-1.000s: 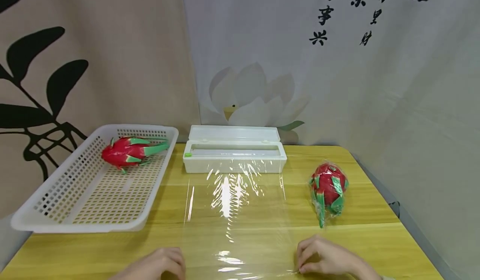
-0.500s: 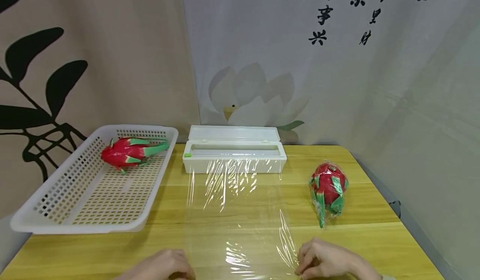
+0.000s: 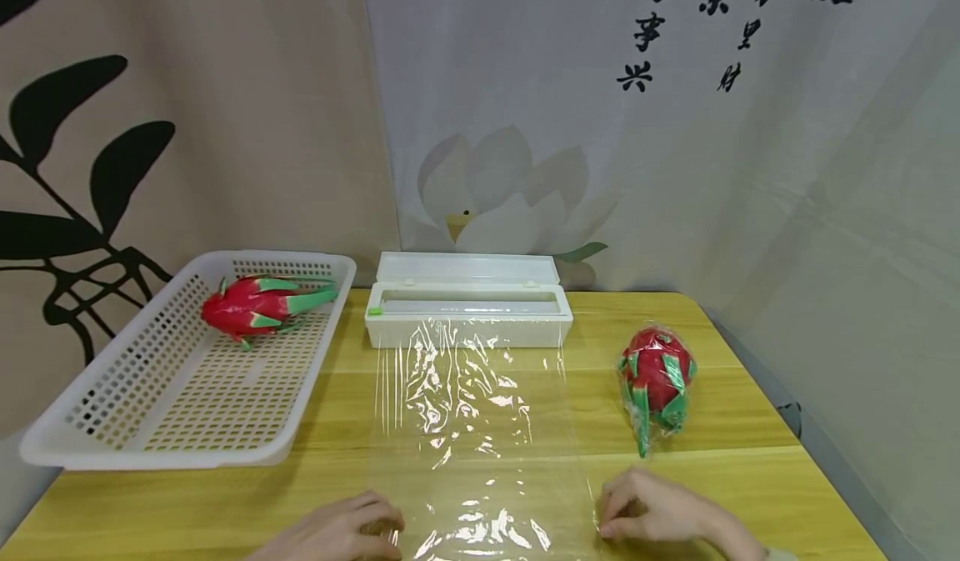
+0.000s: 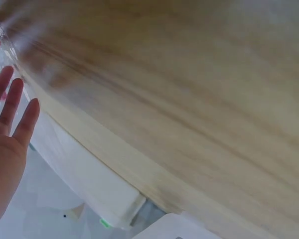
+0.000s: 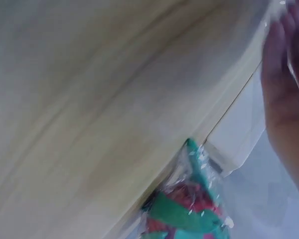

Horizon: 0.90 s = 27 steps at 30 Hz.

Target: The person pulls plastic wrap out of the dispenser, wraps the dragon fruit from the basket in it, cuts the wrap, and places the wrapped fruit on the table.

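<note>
A sheet of clear cling film [image 3: 480, 461] runs over the table from a white dispenser box [image 3: 468, 332] toward the near edge. My left hand [image 3: 345, 528] holds the sheet's near left side between thumb and fingers. At the opposite side, my right hand [image 3: 656, 507] pinches the near right corner. In the left wrist view, several fingers of the left hand [image 4: 10, 124] are stretched out beside the film. The right wrist view shows the right hand [image 5: 289, 74] blurred at the upper right. A dragon fruit wrapped in film [image 3: 657, 386] lies beyond the right hand.
A white perforated basket [image 3: 168, 453] stands on the left, with an unwrapped dragon fruit [image 3: 258, 304] in it. The dispenser's lid [image 3: 468, 267] is raised at the back. Printed curtains [image 3: 750, 186] hang behind the wooden table [image 3: 180, 507].
The left hand has moved rightward, closer to the right hand, and slightly forward. The right hand is almost in place. Creases and reflections on the film have shifted.
</note>
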Tool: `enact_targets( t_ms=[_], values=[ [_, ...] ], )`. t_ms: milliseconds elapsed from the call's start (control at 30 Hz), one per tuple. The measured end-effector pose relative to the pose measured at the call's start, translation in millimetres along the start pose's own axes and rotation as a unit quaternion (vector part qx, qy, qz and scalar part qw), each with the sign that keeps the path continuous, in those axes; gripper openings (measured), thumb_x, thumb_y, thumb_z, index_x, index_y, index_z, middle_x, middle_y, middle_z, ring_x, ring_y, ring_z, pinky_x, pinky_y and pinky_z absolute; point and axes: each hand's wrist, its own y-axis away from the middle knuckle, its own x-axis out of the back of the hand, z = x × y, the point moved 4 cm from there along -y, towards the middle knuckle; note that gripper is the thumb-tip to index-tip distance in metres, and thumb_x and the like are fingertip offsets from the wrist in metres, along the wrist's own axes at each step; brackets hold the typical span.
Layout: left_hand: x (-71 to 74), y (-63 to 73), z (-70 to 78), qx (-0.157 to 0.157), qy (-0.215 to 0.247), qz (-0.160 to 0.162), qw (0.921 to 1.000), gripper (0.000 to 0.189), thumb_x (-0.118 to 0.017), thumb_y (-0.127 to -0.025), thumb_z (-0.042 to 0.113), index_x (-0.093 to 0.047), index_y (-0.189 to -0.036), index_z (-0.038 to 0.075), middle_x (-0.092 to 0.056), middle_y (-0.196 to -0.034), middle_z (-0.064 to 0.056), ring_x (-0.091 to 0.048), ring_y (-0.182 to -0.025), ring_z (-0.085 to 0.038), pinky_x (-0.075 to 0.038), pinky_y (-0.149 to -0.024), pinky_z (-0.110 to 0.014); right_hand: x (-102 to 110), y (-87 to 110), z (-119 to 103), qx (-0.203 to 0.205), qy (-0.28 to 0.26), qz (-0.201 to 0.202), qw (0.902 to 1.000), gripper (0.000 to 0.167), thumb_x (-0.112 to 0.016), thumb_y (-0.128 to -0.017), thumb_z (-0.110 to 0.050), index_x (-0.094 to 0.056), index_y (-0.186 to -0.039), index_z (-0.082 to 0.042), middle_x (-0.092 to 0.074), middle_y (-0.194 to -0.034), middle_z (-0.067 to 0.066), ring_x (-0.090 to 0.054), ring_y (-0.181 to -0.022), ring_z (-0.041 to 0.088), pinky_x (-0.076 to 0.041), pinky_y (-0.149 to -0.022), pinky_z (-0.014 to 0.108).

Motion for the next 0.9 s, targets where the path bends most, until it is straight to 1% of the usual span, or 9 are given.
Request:
enact_targets(
  t_ms=[67, 167, 233, 333, 500, 633, 700, 800, 900],
  values=[
    [-0.3, 0.3, -0.3, -0.007, -0.003, 0.003, 1.0000, 0.020, -0.067, -0.085, 0.041, -0.067, -0.101, 0.031, -0.061, -0.112, 0.009, -0.053, -0.102, -0.005, -0.047, -0.084, -0.012, 3, -4.9, -2, -0.004, 0.071, 0.056, 0.9959, 0.010, -0.064, -0.091, -0.015, -0.073, -0.096, -0.014, -0.067, -0.088, -0.003, -0.055, -0.081, -0.006, -0.054, -0.067, 0.017],
    [-0.5, 0.6, -0.7, -0.007, -0.005, 0.005, 0.9999, 0.020, -0.065, -0.087, 0.041, -0.067, -0.103, 0.029, -0.061, -0.111, 0.010, -0.051, -0.102, -0.005, -0.045, -0.081, -0.011, 3, -12.3, -7, -0.014, 0.211, 0.111, 0.9711, 0.026, -0.069, -0.087, -0.024, -0.068, -0.113, -0.018, -0.064, -0.110, -0.005, -0.059, -0.100, 0.008, -0.056, -0.081, 0.028],
    [-0.8, 0.8, -0.9, 0.006, -0.010, 0.006, 0.9999, 0.023, -0.064, -0.087, 0.045, -0.067, -0.104, 0.030, -0.060, -0.111, 0.009, -0.049, -0.102, -0.005, -0.045, -0.080, -0.010, -1, -15.5, -7, -0.026, 0.295, 0.107, 0.9491, 0.043, -0.069, -0.085, -0.035, -0.061, -0.125, -0.021, -0.059, -0.127, -0.003, -0.055, -0.115, 0.016, -0.055, -0.089, 0.036],
    [-1.7, 1.2, -1.2, 0.025, -0.036, 0.012, 0.9990, 0.029, -0.062, -0.086, 0.052, -0.066, -0.106, 0.031, -0.058, -0.114, 0.007, -0.047, -0.105, -0.007, -0.044, -0.081, -0.011, -10, -16.9, -5, -0.043, 0.352, 0.062, 0.9330, 0.059, -0.064, -0.085, -0.050, -0.050, -0.137, -0.027, -0.047, -0.144, 0.003, -0.045, -0.129, 0.028, -0.052, -0.093, 0.046],
    [-2.8, 3.2, -1.4, 0.031, -0.082, 0.022, 0.9959, 0.039, -0.060, -0.084, 0.058, -0.063, -0.113, 0.031, -0.056, -0.124, -0.001, -0.047, -0.114, -0.015, -0.049, -0.084, -0.020, -18, -11.0, 1, -0.082, 0.336, 0.014, 0.9382, 0.061, -0.055, -0.086, -0.058, -0.044, -0.141, -0.033, -0.034, -0.153, 0.008, -0.034, -0.134, 0.039, -0.050, -0.091, 0.055],
    [-4.0, 7.1, -1.9, 0.041, -0.088, 0.001, 0.9953, 0.049, -0.058, -0.084, 0.061, -0.060, -0.121, 0.030, -0.054, -0.132, -0.006, -0.046, -0.121, -0.023, -0.054, -0.081, -0.025, -20, -8.6, 2, -0.102, 0.291, 0.011, 0.9511, 0.061, -0.056, -0.086, -0.057, -0.043, -0.142, -0.034, -0.030, -0.155, 0.010, -0.031, -0.135, 0.044, -0.043, -0.092, 0.066],
    [-5.1, 9.2, -2.1, 0.053, -0.098, -0.018, 0.9937, 0.054, -0.056, -0.084, 0.064, -0.058, -0.125, 0.030, -0.052, -0.137, -0.005, -0.042, -0.127, -0.023, -0.052, -0.090, -0.025, -20, -8.2, 2, -0.108, 0.263, 0.011, 0.9586, 0.062, -0.057, -0.086, -0.055, -0.043, -0.142, -0.033, -0.029, -0.155, 0.012, -0.029, -0.134, 0.047, -0.037, -0.091, 0.074],
    [-6.8, 11.6, -2.7, 0.055, -0.115, -0.035, 0.9912, 0.058, -0.054, -0.085, 0.065, -0.055, -0.130, 0.029, -0.051, -0.141, -0.006, -0.025, -0.142, -0.022, -0.028, -0.116, -0.022, -19, -7.5, 2, -0.118, 0.228, 0.010, 0.9665, 0.062, -0.059, -0.086, -0.054, -0.043, -0.142, -0.032, -0.028, -0.155, 0.014, -0.026, -0.134, 0.051, -0.029, -0.087, 0.082],
    [-9.2, 12.5, -3.9, 0.045, -0.128, -0.045, 0.9897, 0.063, -0.050, -0.087, 0.065, -0.052, -0.135, 0.025, -0.050, -0.142, -0.011, -0.001, -0.151, -0.018, 0.011, -0.121, -0.021, -19, -7.0, 3, -0.126, 0.216, 0.007, 0.9681, 0.062, -0.058, -0.086, -0.055, -0.043, -0.142, -0.033, -0.028, -0.156, 0.013, -0.024, -0.134, 0.053, -0.027, -0.085, 0.084]
  ],
)
